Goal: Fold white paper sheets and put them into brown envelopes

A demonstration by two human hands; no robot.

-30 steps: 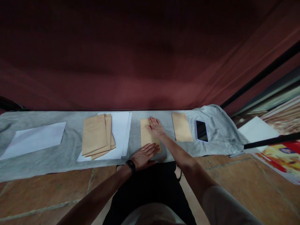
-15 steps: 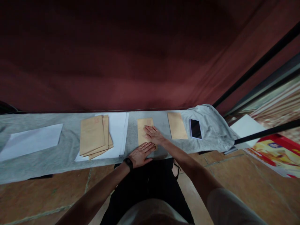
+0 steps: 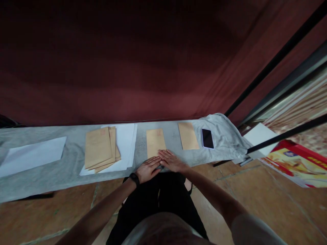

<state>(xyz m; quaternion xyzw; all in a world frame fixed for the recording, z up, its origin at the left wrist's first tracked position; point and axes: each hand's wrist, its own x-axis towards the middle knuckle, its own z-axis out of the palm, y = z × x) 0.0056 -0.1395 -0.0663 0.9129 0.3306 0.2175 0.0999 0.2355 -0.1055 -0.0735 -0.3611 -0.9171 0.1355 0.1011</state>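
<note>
One grey cloth-covered desk (image 3: 73,154), dark red fabric backdrop (image 3: 143,98), two bare hands (image 3: 148,169) (unclenched, fingers extended) over one tan paper envelope (image 3: 155,140)

Left hand (image 3: 148,169) and right hand (image 3: 170,160) flat on the near end of a brown envelope (image 3: 155,140).

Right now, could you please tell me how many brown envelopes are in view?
5 at least: one envelope partly under the left hand and right hand, another envelope beside the phone, three visible in the pile; more may be hidden there.
</note>
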